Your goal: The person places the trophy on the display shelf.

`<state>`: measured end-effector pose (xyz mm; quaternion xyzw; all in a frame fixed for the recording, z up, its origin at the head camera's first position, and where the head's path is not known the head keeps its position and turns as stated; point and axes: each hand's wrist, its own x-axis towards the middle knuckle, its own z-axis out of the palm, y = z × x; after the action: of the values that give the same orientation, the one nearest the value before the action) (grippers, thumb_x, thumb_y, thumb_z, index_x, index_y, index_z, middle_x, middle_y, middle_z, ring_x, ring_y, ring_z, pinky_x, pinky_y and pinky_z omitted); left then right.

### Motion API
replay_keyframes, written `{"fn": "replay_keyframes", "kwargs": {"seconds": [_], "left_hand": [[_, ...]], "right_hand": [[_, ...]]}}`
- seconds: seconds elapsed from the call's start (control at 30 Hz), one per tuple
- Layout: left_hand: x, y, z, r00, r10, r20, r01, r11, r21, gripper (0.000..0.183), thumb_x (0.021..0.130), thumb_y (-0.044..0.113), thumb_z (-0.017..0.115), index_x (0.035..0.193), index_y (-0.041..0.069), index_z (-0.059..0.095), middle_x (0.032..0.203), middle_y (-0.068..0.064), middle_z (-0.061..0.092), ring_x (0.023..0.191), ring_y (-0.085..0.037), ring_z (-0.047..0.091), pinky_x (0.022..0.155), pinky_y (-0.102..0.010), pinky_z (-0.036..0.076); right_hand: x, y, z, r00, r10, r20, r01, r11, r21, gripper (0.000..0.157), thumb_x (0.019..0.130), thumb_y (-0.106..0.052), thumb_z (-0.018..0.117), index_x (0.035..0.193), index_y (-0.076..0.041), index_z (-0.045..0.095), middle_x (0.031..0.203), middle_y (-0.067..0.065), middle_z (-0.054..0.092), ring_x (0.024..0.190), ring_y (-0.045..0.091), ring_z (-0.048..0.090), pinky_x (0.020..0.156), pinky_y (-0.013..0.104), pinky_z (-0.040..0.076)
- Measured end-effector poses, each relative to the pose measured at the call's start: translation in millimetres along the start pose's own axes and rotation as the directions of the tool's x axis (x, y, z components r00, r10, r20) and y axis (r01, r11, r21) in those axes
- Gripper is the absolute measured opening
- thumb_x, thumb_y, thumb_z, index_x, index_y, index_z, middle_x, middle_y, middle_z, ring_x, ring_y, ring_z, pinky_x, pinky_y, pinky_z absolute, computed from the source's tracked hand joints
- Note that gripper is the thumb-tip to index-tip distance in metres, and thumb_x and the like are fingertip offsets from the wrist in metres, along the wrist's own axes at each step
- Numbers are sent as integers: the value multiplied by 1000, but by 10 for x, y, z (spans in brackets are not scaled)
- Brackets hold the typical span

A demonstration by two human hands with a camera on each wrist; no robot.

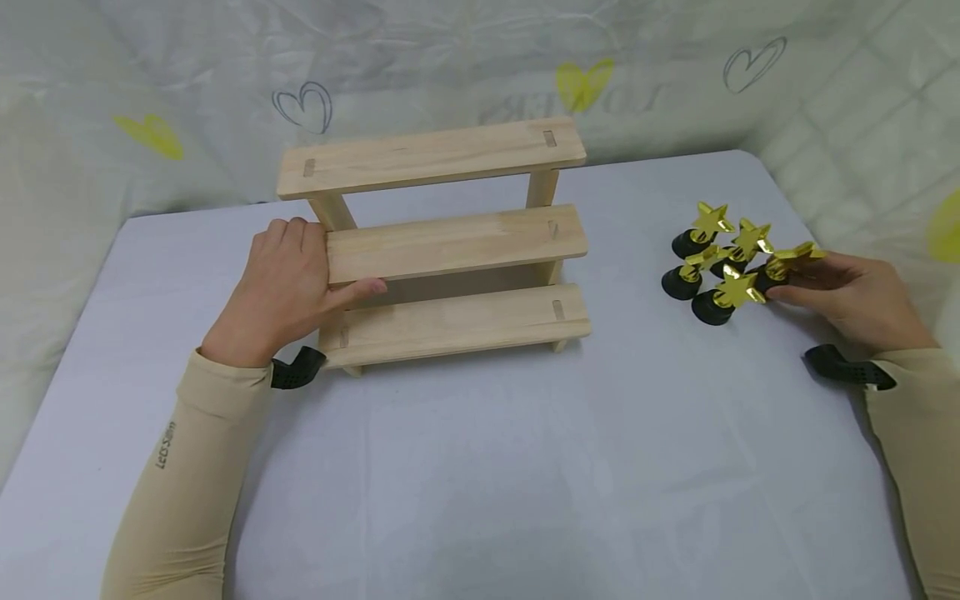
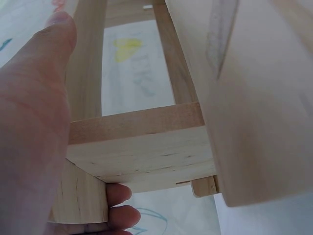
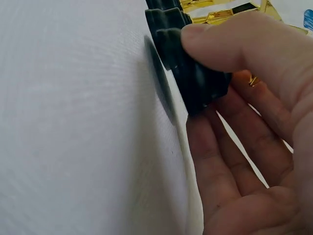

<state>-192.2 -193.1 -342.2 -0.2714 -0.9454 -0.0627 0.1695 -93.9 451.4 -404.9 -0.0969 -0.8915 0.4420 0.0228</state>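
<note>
A three-step wooden display stand [image 1: 457, 242] stands on the white table. My left hand [image 1: 281, 283] grips the left end of its middle board, the thumb in front and the fingers over the back. In the left wrist view, fingertips [image 2: 123, 217] curl round the wood's edge. On the right, several small star trophies [image 1: 712, 308] with gold stars and black bases stand close together. My right hand [image 1: 862, 300] pinches the rightmost star trophy [image 1: 798, 252]. In the right wrist view, the thumb presses on its black base [image 3: 195, 83], with the fingers behind it.
The white-covered table [image 1: 480, 467] stretches in front of the stand and trophies. Behind it hangs a pale curtain [image 1: 420, 67] printed with hearts. A similar sheet [image 1: 885, 108] hangs along the right side.
</note>
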Motion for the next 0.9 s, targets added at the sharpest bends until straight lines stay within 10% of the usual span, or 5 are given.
{"fn": "replay_keyframes", "kwargs": {"seconds": [0.3,0.63,0.9], "left_hand": [[12,16,-11,1000,1,-2,-1,1000,8,113,76,100,7,81,-5,48,70,-17,43,67,-36,42,65,-45,35],[0,0,-30,1000,-12,6,12,1000,11,112,76,100,7,80,-4,48,70,-16,44,67,-36,42,65,-45,34],[-3,-6,-48,998,-33,52,32,999,26,83,83,78,65,82,-3,50,72,-16,46,69,-35,45,65,-44,36]], "right_hand": [[-34,-86,-73,999,27,-36,-32,991,-132,39,86,-21,86,122,-22,72,88,-46,63,83,-24,59,72,1,39],[-84,-253,-123,999,-19,-27,18,999,-32,38,86,-8,83,121,-22,74,94,-40,69,85,-21,65,71,1,45],[-144,-376,-157,999,-30,-36,31,999,22,40,89,-3,79,125,-19,73,101,-36,69,92,-21,64,75,-1,48]]}}
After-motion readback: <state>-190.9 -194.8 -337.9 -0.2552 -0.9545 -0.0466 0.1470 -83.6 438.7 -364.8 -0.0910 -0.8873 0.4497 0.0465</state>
